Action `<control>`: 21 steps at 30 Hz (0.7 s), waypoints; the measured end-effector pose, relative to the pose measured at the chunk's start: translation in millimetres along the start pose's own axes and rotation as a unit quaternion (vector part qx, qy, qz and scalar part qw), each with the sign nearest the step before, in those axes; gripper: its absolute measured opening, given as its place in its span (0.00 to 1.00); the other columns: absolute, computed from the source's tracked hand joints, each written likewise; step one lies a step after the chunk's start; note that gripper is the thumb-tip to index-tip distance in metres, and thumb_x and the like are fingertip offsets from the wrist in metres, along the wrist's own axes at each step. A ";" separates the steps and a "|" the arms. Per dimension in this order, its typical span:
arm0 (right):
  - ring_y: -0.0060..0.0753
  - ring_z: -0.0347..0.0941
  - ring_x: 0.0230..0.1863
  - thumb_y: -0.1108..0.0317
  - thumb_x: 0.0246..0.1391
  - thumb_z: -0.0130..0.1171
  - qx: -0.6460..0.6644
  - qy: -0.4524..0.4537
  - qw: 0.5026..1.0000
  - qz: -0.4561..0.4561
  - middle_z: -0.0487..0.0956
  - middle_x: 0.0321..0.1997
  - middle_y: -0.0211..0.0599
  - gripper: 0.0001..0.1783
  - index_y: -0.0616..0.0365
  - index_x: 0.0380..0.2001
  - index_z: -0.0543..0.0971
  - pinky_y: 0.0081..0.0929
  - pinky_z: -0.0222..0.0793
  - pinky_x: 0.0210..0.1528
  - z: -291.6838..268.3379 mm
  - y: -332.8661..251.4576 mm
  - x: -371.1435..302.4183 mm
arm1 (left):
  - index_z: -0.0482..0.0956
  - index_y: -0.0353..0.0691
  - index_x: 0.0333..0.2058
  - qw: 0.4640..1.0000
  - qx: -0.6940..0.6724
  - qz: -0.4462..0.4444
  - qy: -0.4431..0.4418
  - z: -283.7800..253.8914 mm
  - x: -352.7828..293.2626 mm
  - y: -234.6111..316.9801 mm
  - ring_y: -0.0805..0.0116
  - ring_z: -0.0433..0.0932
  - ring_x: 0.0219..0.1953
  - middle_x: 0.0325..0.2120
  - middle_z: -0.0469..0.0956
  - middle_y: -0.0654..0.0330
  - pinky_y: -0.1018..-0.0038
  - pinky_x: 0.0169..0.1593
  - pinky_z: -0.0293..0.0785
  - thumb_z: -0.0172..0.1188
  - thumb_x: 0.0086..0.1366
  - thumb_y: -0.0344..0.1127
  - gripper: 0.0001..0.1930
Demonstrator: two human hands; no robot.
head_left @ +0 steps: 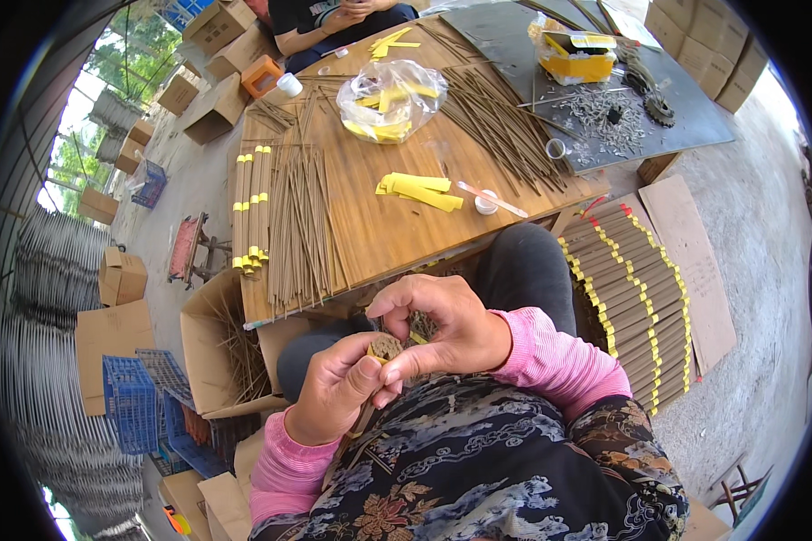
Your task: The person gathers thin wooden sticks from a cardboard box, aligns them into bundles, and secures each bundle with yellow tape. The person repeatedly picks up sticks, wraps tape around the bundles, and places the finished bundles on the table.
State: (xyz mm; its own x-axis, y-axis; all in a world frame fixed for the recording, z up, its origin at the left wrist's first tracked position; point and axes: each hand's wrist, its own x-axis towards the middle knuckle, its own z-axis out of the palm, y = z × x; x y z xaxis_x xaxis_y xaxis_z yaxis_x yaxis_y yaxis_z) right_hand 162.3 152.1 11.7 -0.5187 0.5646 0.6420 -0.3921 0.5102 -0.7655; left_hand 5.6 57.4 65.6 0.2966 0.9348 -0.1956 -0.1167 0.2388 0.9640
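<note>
A bundle of sticks [386,346] is in both hands in the head view, above the lap and short of the bench [379,245]. Its long axis slants upward and slightly right from the lap, the blunt brown end pointing up between the hands, with yellow wrapping just below it. The left hand [341,386] is closed round it; the right hand [442,329] meets it, thumb near that end, fingers curled. Beyond lie yellow strips [419,191] and loose sticks [298,230].
</note>
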 end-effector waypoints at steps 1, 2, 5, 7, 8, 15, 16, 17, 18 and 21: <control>0.26 0.68 0.22 0.57 0.37 0.68 0.004 -0.008 1.000 0.011 0.70 0.20 0.30 0.26 0.60 0.38 0.72 0.23 0.65 0.24 -2.6 1.2 -0.1 | 0.69 0.30 0.38 1.000 -0.014 0.006 0.005 0.5 3.3 -1.7 0.81 0.65 0.23 0.25 0.70 0.62 0.86 0.26 0.63 0.47 0.63 0.48 0.21; 0.26 0.69 0.24 0.57 0.38 0.68 0.008 -0.017 1.000 0.022 0.71 0.21 0.30 0.26 0.60 0.38 0.72 0.23 0.65 0.26 -5.9 3.3 0.2 | 0.69 0.30 0.38 0.999 -0.029 0.012 0.010 0.0 7.5 -4.4 0.81 0.65 0.22 0.25 0.70 0.62 0.86 0.26 0.62 0.48 0.63 0.48 0.21; 0.30 0.70 0.32 0.60 0.45 0.63 -0.005 -0.003 1.000 0.013 0.73 0.27 0.34 0.19 0.60 0.37 0.73 0.27 0.66 0.35 -34.1 11.8 3.1 | 0.69 0.32 0.38 0.995 -0.062 0.049 0.055 -2.7 15.8 -5.1 0.80 0.64 0.20 0.23 0.70 0.61 0.84 0.24 0.62 0.52 0.61 0.47 0.20; 0.40 0.70 0.34 0.65 0.45 0.61 -0.260 0.108 0.959 0.033 0.74 0.28 0.40 0.11 0.60 0.30 0.75 0.31 0.66 0.36 -67.5 23.4 5.2 | 0.70 0.32 0.37 0.988 -0.081 0.092 0.094 -9.8 19.8 -3.2 0.79 0.65 0.19 0.22 0.70 0.60 0.83 0.22 0.62 0.53 0.61 0.47 0.20; 0.44 0.69 0.32 0.66 0.44 0.61 -0.382 0.173 0.905 0.067 0.74 0.28 0.43 0.09 0.59 0.27 0.75 0.34 0.65 0.35 -84.3 40.5 -0.6 | 0.69 0.32 0.36 0.985 -0.076 0.103 0.116 -11.9 22.1 -1.7 0.78 0.65 0.18 0.21 0.70 0.59 0.82 0.21 0.62 0.53 0.61 0.46 0.19; 0.45 0.69 0.34 0.52 0.39 0.61 -0.595 0.069 0.738 0.311 0.74 0.27 0.42 0.19 0.59 0.19 0.77 0.38 0.64 0.36 -143.3 109.6 -46.2 | 0.70 0.33 0.38 0.970 -0.095 0.176 0.138 -14.1 38.9 -3.0 0.76 0.65 0.18 0.22 0.70 0.58 0.81 0.21 0.62 0.52 0.62 0.44 0.16; 0.44 0.69 0.35 0.51 0.38 0.61 -0.585 0.056 0.741 0.327 0.74 0.27 0.41 0.19 0.59 0.18 0.77 0.37 0.64 0.36 -144.0 114.5 -45.8 | 0.70 0.34 0.38 0.969 -0.090 0.183 0.141 -15.5 40.9 -5.0 0.77 0.64 0.17 0.22 0.70 0.58 0.81 0.21 0.61 0.50 0.63 0.43 0.16; 0.44 0.70 0.35 0.52 0.38 0.61 -0.561 0.061 0.755 0.334 0.74 0.27 0.41 0.18 0.59 0.19 0.78 0.37 0.65 0.36 -144.4 117.9 -46.6 | 0.69 0.34 0.39 0.967 -0.084 0.190 0.144 -16.4 42.4 -6.8 0.77 0.64 0.17 0.22 0.70 0.58 0.81 0.20 0.61 0.49 0.63 0.43 0.15; 0.44 0.70 0.34 0.53 0.38 0.61 -0.537 0.066 0.769 0.341 0.75 0.27 0.41 0.18 0.59 0.19 0.78 0.37 0.65 0.36 -144.2 120.2 -48.8 | 0.70 0.34 0.40 0.968 -0.089 0.187 0.145 -16.2 43.4 -7.9 0.76 0.64 0.17 0.23 0.70 0.57 0.80 0.21 0.61 0.49 0.63 0.42 0.15; 0.36 0.71 0.25 0.61 0.42 0.60 -0.446 0.113 0.830 0.316 0.75 0.23 0.40 0.12 0.60 0.21 0.79 0.30 0.66 0.29 -141.8 119.7 -50.3 | 0.71 0.35 0.40 0.966 -0.098 0.190 0.145 -18.5 47.0 -8.1 0.74 0.65 0.17 0.26 0.71 0.55 0.79 0.21 0.62 0.50 0.63 0.41 0.15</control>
State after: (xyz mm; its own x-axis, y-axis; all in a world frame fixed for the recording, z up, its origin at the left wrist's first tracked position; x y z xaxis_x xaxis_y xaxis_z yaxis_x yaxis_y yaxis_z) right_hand 249.2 276.8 -106.1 -0.2115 0.9580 0.1938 0.6745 0.2865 -0.6804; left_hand 2.9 104.2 45.3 -0.0788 0.9922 0.0965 -0.3509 -0.1183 0.9289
